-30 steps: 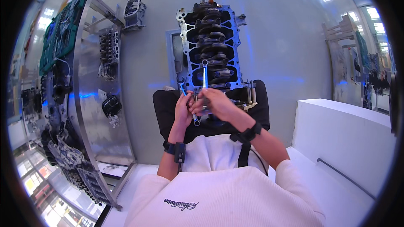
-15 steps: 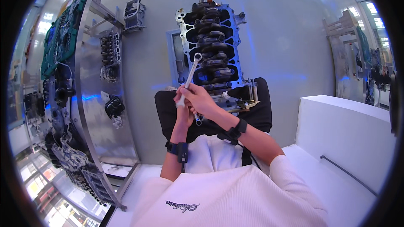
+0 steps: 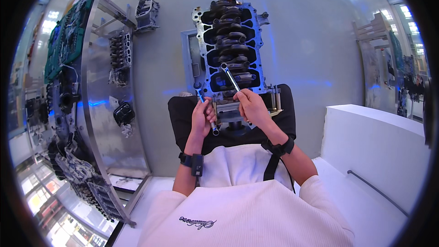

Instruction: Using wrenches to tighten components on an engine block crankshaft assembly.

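Note:
My left hand [image 3: 201, 117] is closed around a metal wrench [image 3: 200, 93]. One end rises past my fingers beside the engine block's near left corner, and the ring end sticks out below my hand. In my closed right hand [image 3: 253, 108] is a second shiny wrench [image 3: 231, 78], slanting up and left. Its ring end lies over the near part of the engine block [image 3: 257, 50], and I cannot tell whether it touches. A dark crankshaft [image 3: 233, 41] with several throws runs along the middle of the block.
To the left stands a metal rack [image 3: 109, 132] bearing several engine parts and a green tool case [image 3: 73, 45]. A casting [image 3: 147, 13] rests on the floor at the far left. A white low wall [image 3: 370, 128] stands at the right. Beneath the block's near end lies black material [image 3: 286, 123].
My hands have moved apart. The right hand has shifted right with its wrench, which now tilts left over the block. A second wrench shows in my left hand, which stays nearly in place.

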The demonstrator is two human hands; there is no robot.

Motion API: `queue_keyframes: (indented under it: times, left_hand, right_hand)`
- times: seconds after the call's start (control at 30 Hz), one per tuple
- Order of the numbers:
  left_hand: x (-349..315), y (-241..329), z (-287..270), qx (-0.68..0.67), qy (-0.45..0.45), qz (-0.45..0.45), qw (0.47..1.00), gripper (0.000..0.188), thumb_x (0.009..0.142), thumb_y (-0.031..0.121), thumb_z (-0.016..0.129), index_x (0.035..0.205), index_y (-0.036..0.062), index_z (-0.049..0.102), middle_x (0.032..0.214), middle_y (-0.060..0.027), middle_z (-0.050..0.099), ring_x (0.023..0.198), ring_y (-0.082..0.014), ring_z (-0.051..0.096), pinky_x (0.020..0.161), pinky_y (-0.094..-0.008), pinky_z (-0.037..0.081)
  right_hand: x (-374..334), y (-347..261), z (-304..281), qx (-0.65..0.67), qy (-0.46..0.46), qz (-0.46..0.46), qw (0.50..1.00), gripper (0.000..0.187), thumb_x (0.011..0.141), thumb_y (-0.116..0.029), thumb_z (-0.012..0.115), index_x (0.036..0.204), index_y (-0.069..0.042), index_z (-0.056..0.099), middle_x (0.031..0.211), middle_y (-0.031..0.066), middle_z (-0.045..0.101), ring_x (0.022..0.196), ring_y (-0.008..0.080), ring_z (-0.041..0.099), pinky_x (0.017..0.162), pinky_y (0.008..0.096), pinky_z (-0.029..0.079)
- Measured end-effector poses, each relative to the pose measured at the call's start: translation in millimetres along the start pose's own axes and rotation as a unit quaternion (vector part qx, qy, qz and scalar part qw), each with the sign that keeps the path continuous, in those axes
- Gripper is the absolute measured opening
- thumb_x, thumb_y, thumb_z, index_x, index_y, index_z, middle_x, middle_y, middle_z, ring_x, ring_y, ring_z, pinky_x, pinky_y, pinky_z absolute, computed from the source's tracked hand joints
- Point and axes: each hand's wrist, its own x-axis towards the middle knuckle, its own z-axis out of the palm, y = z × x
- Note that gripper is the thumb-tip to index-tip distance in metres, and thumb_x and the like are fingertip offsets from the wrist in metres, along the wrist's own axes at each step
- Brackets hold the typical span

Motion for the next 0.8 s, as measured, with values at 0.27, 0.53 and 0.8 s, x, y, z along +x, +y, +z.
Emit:
queue_keyframes:
  times: [0.27,0.53,0.8]
  left_hand:
    - [0,0,-2,0.001,-0.004,0.006,1.000,0.012,0.092,0.016,0.042,0.097,0.0086,0.049,0.058,0.0029,0.036,0.043,-0.0059,0.034,0.039,-0.0218,0.031]
    - [3,-4,-11,0.057,0.008,0.020,0.998,0.017,0.093,0.020,0.039,0.103,0.0099,0.049,0.061,0.0035,0.044,0.044,-0.0054,0.040,0.038,-0.0183,0.031]
    - [-3,-13,-7,0.028,0.077,0.020,0.996,0.034,0.095,0.028,0.035,0.125,0.0120,0.038,0.120,-0.0043,0.046,0.111,-0.0156,0.046,0.092,-0.0307,0.040]
  right_hand:
    - [9,10,1,0.043,-0.048,0.063,0.996,0.027,0.094,-0.023,0.037,0.087,-0.001,0.051,0.051,0.0064,0.052,0.038,0.0119,0.048,0.036,0.0243,0.038]
    - [19,13,64,0.264,-0.108,0.116,0.951,0.024,0.096,-0.026,0.033,0.095,-0.005,0.043,0.071,0.0119,0.060,0.057,0.0227,0.060,0.054,0.0353,0.050]
    - [53,-19,121,0.496,-0.132,0.058,0.856,0.020,0.096,-0.021,0.036,0.098,-0.004,0.045,0.092,0.0152,0.061,0.086,0.0247,0.063,0.077,0.0377,0.052]
